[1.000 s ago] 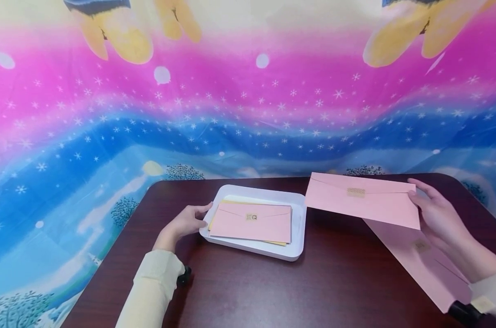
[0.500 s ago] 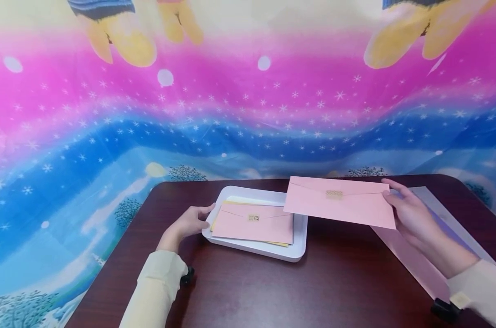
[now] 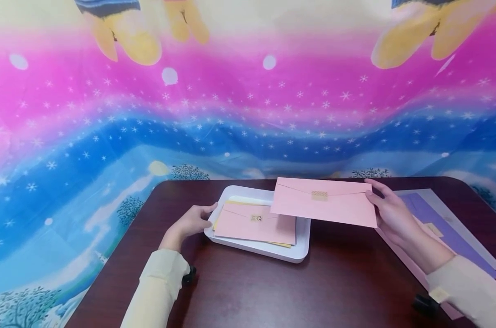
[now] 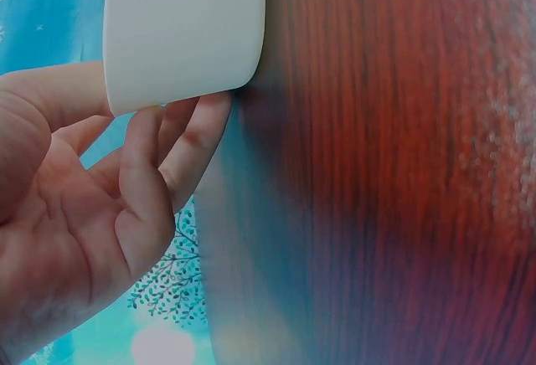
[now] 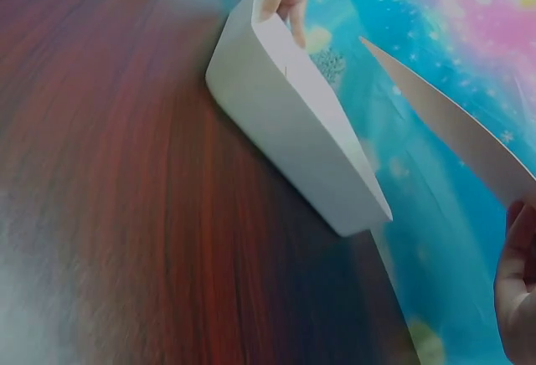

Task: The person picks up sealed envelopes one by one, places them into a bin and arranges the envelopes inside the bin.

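Pinching one end of a pink envelope (image 3: 342,209) with the right hand (image 3: 391,216), thumb over the flap face. Holding it raised over the tabletop (image 3: 248,296), at about two o'clock from the white tray (image 3: 303,243), with its free end overlapping the tray's upper corner in the head view but well apart in the right wrist view. Gripping the tray at nine o'clock between thumb and fingers of the left hand (image 3: 189,224), probably for steadiness. Note inside the tray a second pink envelope (image 3: 240,228), lying askew on a yellow envelope (image 3: 284,245). Find at four o'clock, partly behind the right forearm, another pink envelope (image 3: 409,263) and a purple envelope (image 3: 451,238). Looks like the step of adding to the tray's pile, with release not yet made. Calls next, presumably, for shifting toward nine o'clock, lining up with the pile, lowering flat, then loosening the right pinch. Could catch on the three-o'clock rim if lowered too soon
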A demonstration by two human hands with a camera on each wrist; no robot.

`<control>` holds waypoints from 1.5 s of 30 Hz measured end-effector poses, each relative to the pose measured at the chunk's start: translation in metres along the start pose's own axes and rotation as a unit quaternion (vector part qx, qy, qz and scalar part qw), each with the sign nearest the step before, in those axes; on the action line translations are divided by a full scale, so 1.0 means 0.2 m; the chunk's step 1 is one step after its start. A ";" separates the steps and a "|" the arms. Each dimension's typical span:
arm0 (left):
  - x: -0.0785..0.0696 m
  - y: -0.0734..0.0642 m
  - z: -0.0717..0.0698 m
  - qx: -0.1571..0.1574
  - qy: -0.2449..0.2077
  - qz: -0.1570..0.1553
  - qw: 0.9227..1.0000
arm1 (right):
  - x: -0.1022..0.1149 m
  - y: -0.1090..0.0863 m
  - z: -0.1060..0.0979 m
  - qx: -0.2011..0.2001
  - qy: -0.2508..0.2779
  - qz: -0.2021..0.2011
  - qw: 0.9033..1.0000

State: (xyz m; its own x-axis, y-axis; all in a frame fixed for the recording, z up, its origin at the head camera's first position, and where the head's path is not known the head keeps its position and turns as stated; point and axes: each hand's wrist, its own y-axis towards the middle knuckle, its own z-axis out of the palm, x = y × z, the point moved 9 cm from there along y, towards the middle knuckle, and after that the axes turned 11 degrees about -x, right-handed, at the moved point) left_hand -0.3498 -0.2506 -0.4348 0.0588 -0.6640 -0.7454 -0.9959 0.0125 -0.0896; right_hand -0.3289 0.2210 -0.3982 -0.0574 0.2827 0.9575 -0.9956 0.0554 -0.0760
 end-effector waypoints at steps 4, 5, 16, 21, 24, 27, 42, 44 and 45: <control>0.01 0.00 0.00 -0.001 0.008 -0.003 1.000 | -0.02 0.02 0.07 0.002 -0.008 0.006 1.000; 0.01 0.00 0.00 -0.001 0.009 -0.004 1.000 | -0.03 0.03 0.09 0.002 -0.015 0.009 1.000; -0.01 -0.01 -0.01 -0.001 0.007 0.001 1.000 | -0.10 0.05 0.29 0.000 -0.084 0.005 0.996; -0.01 -0.01 -0.01 -0.002 0.016 -0.003 1.000 | -0.13 0.06 0.37 0.004 -0.087 0.005 0.996; 0.00 -0.01 0.00 -0.003 0.017 -0.005 1.000 | -0.16 0.06 0.42 0.012 -0.091 0.009 0.996; 0.00 0.00 0.00 -0.005 0.018 -0.001 1.000 | -0.18 0.05 0.46 0.018 -0.095 0.015 0.995; -0.01 -0.01 0.01 -0.004 0.017 0.002 1.000 | -0.29 0.04 0.60 0.053 -0.101 0.031 0.993; -0.01 -0.01 0.01 -0.004 0.018 0.004 1.000 | -0.30 0.04 0.62 0.060 -0.104 0.034 0.992; -0.01 -0.01 0.01 -0.003 0.017 0.003 1.000 | -0.31 0.04 0.63 0.061 -0.106 0.036 0.992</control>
State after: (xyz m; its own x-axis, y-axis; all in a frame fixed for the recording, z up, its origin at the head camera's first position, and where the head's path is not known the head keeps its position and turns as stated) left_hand -0.3475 -0.2474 -0.4335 0.0506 -0.6883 -0.7237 -0.9967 0.0116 -0.0806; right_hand -0.3422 0.0829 -0.4229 -0.1292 0.0725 0.9890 -0.9893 -0.0780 -0.1235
